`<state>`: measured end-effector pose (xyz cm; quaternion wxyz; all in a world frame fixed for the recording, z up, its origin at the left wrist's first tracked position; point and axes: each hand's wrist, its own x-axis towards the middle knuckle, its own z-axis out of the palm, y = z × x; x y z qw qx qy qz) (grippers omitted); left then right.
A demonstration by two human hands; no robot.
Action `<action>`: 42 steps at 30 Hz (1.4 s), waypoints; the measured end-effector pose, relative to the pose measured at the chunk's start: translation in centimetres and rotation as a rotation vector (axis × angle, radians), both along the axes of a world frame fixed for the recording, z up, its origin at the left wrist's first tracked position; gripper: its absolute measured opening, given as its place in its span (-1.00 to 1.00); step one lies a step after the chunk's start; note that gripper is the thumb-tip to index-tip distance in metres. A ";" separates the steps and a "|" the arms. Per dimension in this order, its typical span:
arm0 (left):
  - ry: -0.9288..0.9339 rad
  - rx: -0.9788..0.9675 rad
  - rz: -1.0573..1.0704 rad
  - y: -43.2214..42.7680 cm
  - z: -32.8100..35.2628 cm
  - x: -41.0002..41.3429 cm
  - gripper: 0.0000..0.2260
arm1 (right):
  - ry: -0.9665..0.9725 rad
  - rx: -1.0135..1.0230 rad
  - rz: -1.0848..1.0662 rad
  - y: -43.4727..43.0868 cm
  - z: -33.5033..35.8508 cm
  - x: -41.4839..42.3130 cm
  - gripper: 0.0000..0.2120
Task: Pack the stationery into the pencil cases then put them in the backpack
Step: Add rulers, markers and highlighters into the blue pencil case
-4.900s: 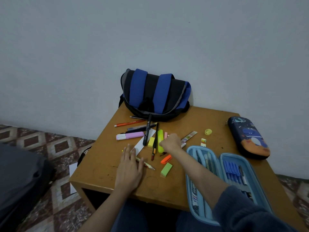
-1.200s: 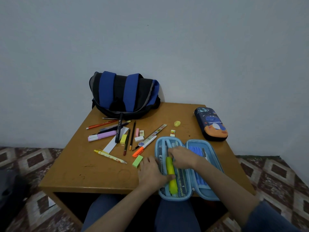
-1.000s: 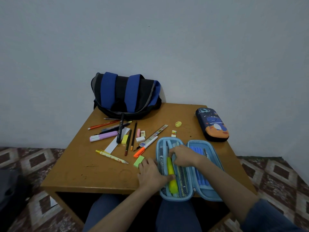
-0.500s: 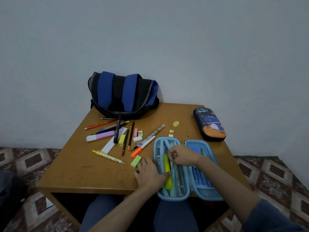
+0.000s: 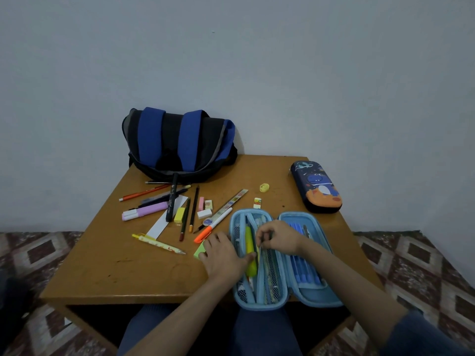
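Step in hand: seating the yellow highlighter (image 5: pixel 248 249) in the mesh-lined left half of the open light-blue pencil case (image 5: pixel 316 296), as I read it
Case position: opened flat at the near edge of the table (image 5: pixel 115 265), overhanging toward the lap; the right half holds a row of blue pens (image 5: pixel 298 255)
Highlighter axis: along the case's length, pointing away from the person
Left hand (image 5: pixel 223 255): fingers spread and relaxed on the table beside the case wall, thumb pressed against the highlighter's near end, nothing gripped
Right hand (image 5: pixel 279 237): fingers curled, pinching a thin pale strip (image 5: pixel 260 246) at the middle of the mesh half; band or pocket rim, cannot tell
Key relation: the highlighter lies just left of the right-hand pinch, roughly parallel to the strip and touching the left thumb, so the left hand is nearer
Next move (judged): thumb nudges the highlighter rightward under the strip while the pinch lifts it
Not yet packed: green eraser (image 5: pixel 200 251) at the left fingertips, orange-capped pen (image 5: pixel 213 224) just beyond, yellow mechanical pencil (image 5: pixel 158 244) and purple highlighter (image 5: pixel 145 211) further left
Second case: dark-blue pencil case (image 5: pixel 317 187), zipped, far right
Backpack (image 5: pixel 177 145): far edge, against the wall, well apart from both hands
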<state>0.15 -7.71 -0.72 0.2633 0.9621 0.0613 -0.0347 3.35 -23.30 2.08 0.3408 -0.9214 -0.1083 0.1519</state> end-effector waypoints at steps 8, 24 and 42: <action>0.124 -0.031 -0.077 0.5 -0.3 -2.1 -0.20 | -0.002 0.001 -0.064 1.0 0.0 -0.2 -0.64; -0.196 0.042 0.060 11.5 -0.4 1.4 -0.53 | -0.221 -0.065 -0.178 4.0 0.9 0.8 -0.89; -0.272 0.078 0.058 13.8 -3.1 0.8 -0.53 | -0.412 -0.492 0.289 13.4 -1.4 -0.2 -0.69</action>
